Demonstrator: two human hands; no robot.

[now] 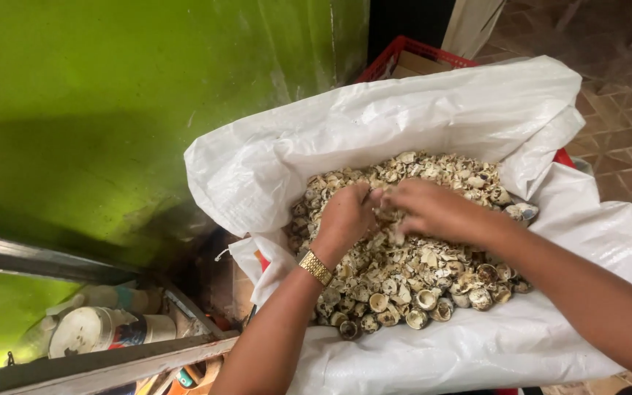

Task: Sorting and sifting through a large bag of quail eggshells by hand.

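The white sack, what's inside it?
The white sack holds a heap of small broken shells, cream and brown. Both hands, left hand and right hand, dig into the top. Whatever lies deeper under the heap is covered.

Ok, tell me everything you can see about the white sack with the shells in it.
The white sack looks like woven plastic, crinkled and slightly glossy. Its mouth is rolled wide open, the edges folded outward. It sits over a red crate beside a green wall. A heap of broken, pale speckled shells fills it. The left hand and right hand are both pressed into the heap.
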